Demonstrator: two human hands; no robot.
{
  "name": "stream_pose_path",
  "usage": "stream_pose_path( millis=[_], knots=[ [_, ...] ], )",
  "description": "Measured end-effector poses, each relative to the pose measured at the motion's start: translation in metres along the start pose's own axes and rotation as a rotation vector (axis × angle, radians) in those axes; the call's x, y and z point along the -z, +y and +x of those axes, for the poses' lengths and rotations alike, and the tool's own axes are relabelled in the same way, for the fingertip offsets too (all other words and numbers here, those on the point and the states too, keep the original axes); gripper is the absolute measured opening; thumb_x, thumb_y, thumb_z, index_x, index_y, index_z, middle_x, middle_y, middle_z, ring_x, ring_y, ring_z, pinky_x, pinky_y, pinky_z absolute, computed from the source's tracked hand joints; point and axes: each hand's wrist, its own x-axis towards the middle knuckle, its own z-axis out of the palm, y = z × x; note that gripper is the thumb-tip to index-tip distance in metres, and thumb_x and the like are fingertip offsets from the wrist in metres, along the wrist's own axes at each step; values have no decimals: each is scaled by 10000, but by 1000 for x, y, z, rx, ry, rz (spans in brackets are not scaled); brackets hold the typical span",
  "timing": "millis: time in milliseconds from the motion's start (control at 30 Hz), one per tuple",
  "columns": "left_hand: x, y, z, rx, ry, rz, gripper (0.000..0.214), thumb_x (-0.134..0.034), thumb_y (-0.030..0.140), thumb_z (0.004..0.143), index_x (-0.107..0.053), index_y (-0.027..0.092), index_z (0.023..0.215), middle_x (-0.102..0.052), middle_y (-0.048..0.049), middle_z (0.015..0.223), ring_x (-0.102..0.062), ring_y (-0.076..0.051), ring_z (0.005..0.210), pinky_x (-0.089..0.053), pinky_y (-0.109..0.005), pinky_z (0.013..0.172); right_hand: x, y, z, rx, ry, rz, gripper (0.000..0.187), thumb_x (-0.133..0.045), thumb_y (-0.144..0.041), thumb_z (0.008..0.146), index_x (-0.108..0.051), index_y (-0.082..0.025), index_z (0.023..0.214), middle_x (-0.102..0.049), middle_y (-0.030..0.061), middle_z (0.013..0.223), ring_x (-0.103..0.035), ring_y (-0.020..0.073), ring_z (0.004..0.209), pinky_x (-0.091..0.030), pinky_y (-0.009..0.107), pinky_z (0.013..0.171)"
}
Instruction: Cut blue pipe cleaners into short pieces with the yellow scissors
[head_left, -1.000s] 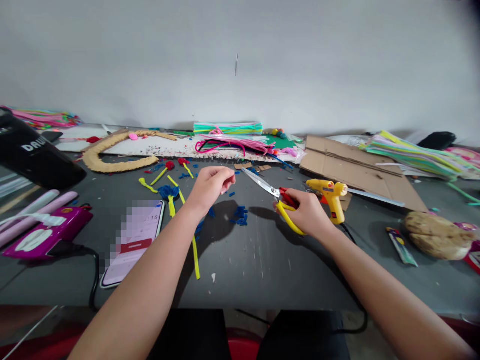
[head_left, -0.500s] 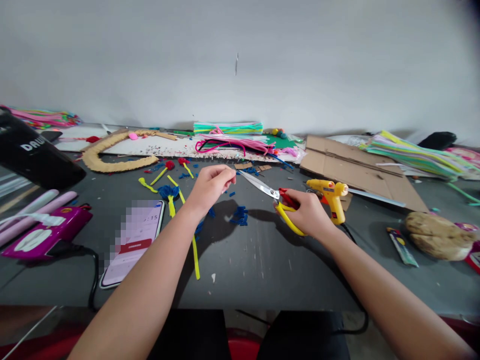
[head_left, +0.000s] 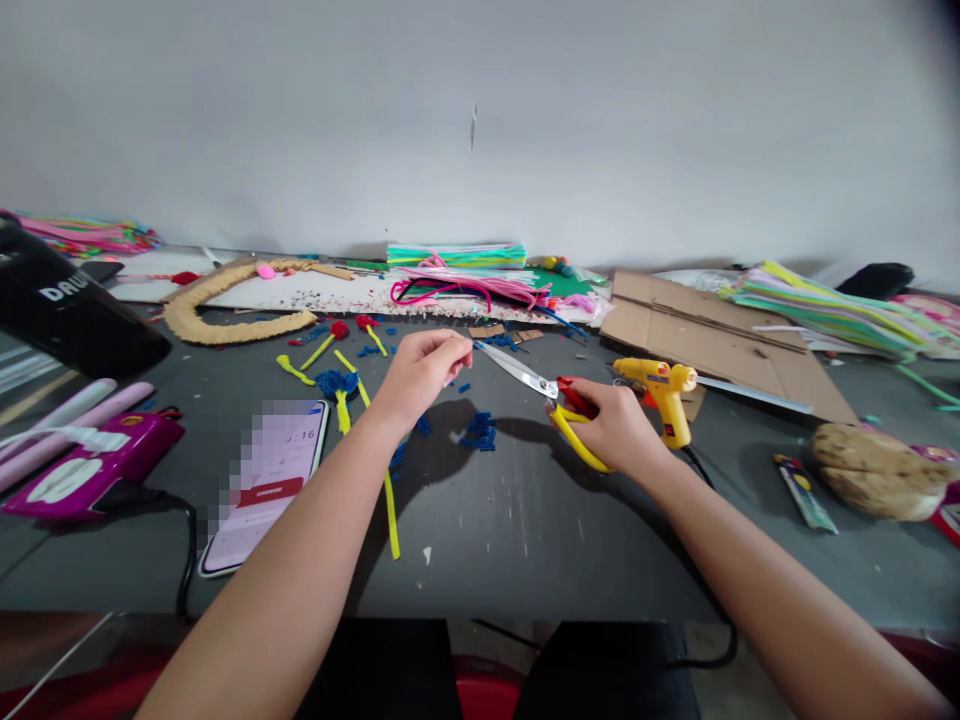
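My left hand (head_left: 421, 372) is raised over the dark table (head_left: 487, 520) with its fingers pinched together on something too small to make out. My right hand (head_left: 616, 428) grips scissors (head_left: 544, 392) by their red and yellow handles, and the blade tips reach the left fingertips. Below them lies a small heap of blue trimmings (head_left: 480, 430). Yellow pipe-cleaner stems with blue and red tufts (head_left: 339, 384) lie to the left of my left hand.
A yellow glue gun (head_left: 661, 392) stands right behind my right hand, its cord running off the front edge. A phone (head_left: 266, 485) and a pink case (head_left: 90, 470) lie at left. Cardboard (head_left: 705, 340), pipe-cleaner bundles (head_left: 457, 256) and a beige curved piece (head_left: 217, 305) line the back.
The scissors have shifted left, and their tips now meet my left fingertips. My left hand has stayed in place.
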Motion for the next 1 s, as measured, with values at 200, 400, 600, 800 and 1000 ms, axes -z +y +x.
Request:
stream_pose_path(
  millis=[200,400,600,800,1000],
  knots=[
    [0,1,-1,8,-10,-4,271,-610,270,840,-596,165,591,-475,7,552,-388,-92,519,-262,-265,507,0,2,0,2,-8,-4,166,-616,-251,718,-464,-203,675,-415,-45,597,-321,118,603,-257,270,561],
    [0,1,-1,5,-11,-9,266,-610,269,840,-598,165,595,-480,6,558,-391,-94,523,-266,-267,510,-1,3,0,-6,0,-14,116,-612,-243,721,-517,-190,682,-447,-33,600,-342,124,614,-264,277,575],
    [0,0,0,5,3,-10,260,-613,264,835,-599,166,594,-490,6,566,-393,-90,519,-270,-266,510,1,-3,1,-70,-6,53,228,-641,-330,746,-478,-195,662,-455,-36,591,-342,117,597,-245,269,542],
    [0,0,0,6,7,-14,243,-623,266,826,-614,163,606,-506,2,576,-396,-88,516,-267,-263,506,3,-4,1,-51,-51,94,233,-649,-345,753,-491,-194,672,-457,-38,597,-344,115,597,-254,270,545],
    [1,-1,0,0,-3,-27,232,-629,268,827,-624,163,620,-518,1,584,-402,-88,514,-269,-262,505,0,-1,0,-22,-56,57,192,-621,-311,762,-520,-182,663,-458,-34,598,-352,118,605,-245,277,556]
  ],
)
